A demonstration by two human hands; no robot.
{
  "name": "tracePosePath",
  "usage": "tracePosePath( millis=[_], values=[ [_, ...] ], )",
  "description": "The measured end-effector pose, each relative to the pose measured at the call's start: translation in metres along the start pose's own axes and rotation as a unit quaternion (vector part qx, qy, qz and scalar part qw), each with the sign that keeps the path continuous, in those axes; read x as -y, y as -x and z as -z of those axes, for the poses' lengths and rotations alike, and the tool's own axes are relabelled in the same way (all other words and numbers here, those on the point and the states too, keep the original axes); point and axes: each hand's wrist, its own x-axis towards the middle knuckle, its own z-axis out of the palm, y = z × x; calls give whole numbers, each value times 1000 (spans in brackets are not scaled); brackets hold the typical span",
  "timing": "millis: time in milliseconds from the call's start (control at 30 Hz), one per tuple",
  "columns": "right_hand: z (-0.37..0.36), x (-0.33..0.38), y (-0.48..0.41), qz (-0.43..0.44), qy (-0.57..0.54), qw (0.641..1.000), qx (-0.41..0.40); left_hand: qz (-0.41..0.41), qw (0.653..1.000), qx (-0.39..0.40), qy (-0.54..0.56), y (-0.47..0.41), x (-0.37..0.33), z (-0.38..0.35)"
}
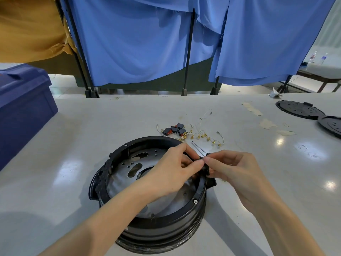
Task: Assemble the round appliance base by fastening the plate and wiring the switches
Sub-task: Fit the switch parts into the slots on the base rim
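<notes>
Head camera, the only view I have: the round base (158, 215) sits on the white table (92, 122) right in front of me. Its open side faces up and the perforated metal plate (129, 169) lies inside the black ring. I can see a screw (195, 201) on the near right of the rim and another (125, 145) on the far left, so I judge the plate to be largely fastened.

My left hand (177, 167) reaches across the ring and my right hand (232, 167) comes in from outside it. They meet at the right rim, where the thumb and forefinger of each pinch the same small black part (204, 164). What that part is I cannot tell, as my fingers cover most of it. A thin dark rod (197, 148) runs from my fingertips out over the table. It may be a tool shaft, but whether I am holding it is unclear.

The loose switches (174, 130) lie in a cluster beyond the base. The white wires with brass terminals (204, 135) lie just beside them, and none of them is connected yet.

I take this to be a fitting step at the rim, with the wiring not begun. Next I would need to seat the part squarely with steady fingertip pressure, then reach for a switch.
</notes>
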Motion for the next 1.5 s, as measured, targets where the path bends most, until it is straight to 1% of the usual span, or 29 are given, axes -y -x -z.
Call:
tracePosePath(
  millis=[200, 433, 767, 1000, 1333, 1500],
  values=[
    [-2, 3, 1, 3, -24, 1000, -17, -6, 1000, 2, 4, 0, -2, -1],
    [-4, 0, -2, 8, 3, 1000, -29, 10, 1000, 11, 12, 0, -1, 3],
    [-4, -10, -5, 41, 37, 998, -9, 12, 1000, 11, 20, 3, -1, 1],
    [-11, -19, -1, 14, -21, 999, 29, 2, 1000, 7, 30, 3, 1, 1],
    [-20, -22, 0, 12, -62, 998, -23, -2, 999, 19, 32, 3, -2, 0],
    [-20, -26, -2, 33, -47, 998, -36, 7, 999, 28, 29, 3, -2, 2]
  ],
)
